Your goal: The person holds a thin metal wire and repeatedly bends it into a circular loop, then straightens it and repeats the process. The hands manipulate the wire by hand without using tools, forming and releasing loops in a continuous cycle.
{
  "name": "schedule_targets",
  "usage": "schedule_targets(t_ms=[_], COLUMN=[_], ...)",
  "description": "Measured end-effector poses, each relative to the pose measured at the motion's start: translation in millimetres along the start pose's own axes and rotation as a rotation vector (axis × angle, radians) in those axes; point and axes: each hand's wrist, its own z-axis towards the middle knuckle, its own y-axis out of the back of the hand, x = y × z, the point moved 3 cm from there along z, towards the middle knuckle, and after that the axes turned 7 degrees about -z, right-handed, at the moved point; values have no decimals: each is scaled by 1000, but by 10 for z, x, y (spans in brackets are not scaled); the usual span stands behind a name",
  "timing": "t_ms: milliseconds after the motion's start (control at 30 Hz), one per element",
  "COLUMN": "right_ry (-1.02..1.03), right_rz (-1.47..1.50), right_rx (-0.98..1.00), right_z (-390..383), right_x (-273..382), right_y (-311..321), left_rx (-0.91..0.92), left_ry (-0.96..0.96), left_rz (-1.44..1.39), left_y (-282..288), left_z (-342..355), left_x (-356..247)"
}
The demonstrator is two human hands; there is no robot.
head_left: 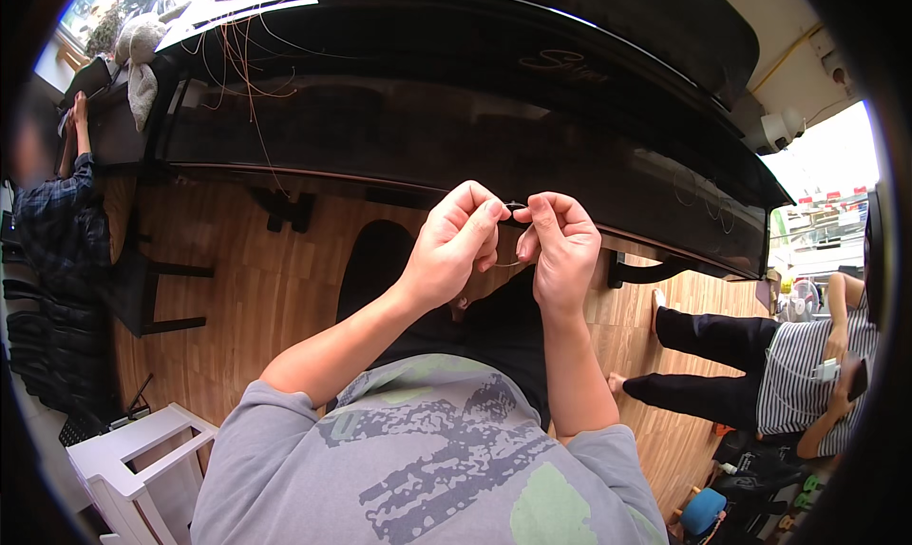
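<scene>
Fingers of the left hand are clamped, thumb against index, on a thin wire; those of the right hand pinch it likewise, the 2 grips just apart. The wire is near the front edge of the black piano. Between the fingertips its long axis runs left to right, roughly level; lower, a fine strand bows toward the body. Which end points where, I cannot tell. Loose strands splay over the piano's left part, 1 trailing toward the floor.
</scene>
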Motion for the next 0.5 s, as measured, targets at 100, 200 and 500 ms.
schedule_targets(t_ms=[100, 200, 500], right_ry=[-3, 19, -251], right_rz=[-48, -173, 295], right_rx=[43, 87, 331], right_z=[-5, -10, 3], right_x=[65, 142, 22], right_y=[10, 6, 83], left_rx=[-8, -8, -25], left_ry=[6, 7, 95], left_rz=[-44, -76, -15], left_y=[-11, -13, 84], left_z=[37, 92, 95], left_x=[2, 6, -38])
